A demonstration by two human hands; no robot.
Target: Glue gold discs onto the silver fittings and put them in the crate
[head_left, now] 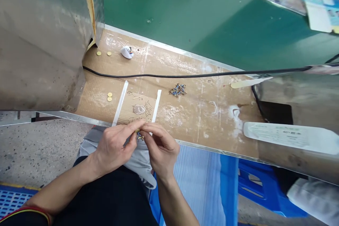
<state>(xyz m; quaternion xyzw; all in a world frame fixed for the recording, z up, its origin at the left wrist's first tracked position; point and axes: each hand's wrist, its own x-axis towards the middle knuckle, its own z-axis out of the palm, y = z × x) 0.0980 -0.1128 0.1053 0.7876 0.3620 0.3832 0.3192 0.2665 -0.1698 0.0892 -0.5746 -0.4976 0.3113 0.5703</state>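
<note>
My left hand [116,144] and my right hand [161,148] meet just below the front edge of the cardboard-covered bench [190,113]. Both pinch a tiny blue and gold part [140,135] between their fingertips. A small pile of similar blue and gold parts [178,89] lies on the cardboard beyond my hands. A small clear round piece [139,109] rests between two white tape strips [120,103] just ahead of my fingers.
Gold discs [109,96] lie at the left, more near a white scrap [126,52] at the back. A black cable [185,75] crosses the bench. Green belt [212,17] behind, metal housings [39,39] left and right, a white bottle [288,137], blue crate [259,187] below.
</note>
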